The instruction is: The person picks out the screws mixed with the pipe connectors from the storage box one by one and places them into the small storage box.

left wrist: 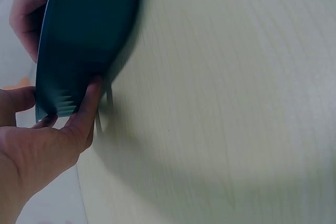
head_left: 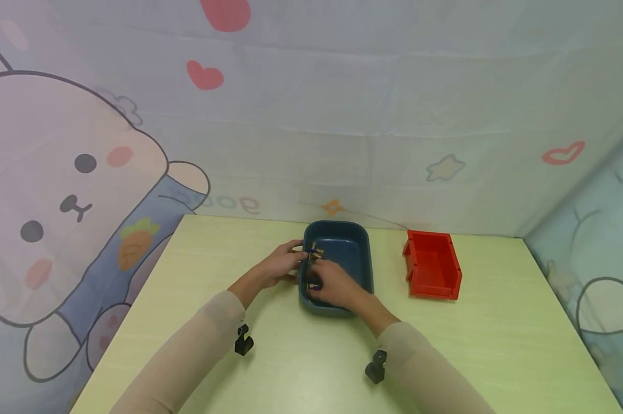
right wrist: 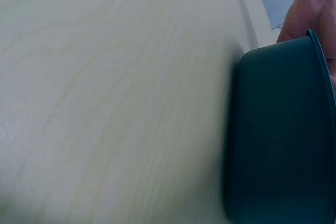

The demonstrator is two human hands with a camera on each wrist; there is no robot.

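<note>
Both sleeved forearms reach forward over the table (head_left: pixel 290 368) to the dark blue tub (head_left: pixel 360 247), where small clips (head_left: pixel 313 254) lie bunched at its left side; the red bin (head_left: pixel 432 264) beside it looks empty, so the sorting seems barely begun. Left hand (head_left: pixel 280 265) grips the tub's rim, thumb outside. Right hand (head_left: pixel 332 284) curls down among the clips; whether it pinches one I cannot tell.

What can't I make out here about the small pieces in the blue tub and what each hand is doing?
- Small pieces in the blue tub: too small in the head view to identify.
- Right hand: its fingertips are hidden by its own back.
- Left hand: its grip at the rim is unclear; the left wrist view is blurred.
- Tub's inside: wrist views show only the outer wall.
</note>
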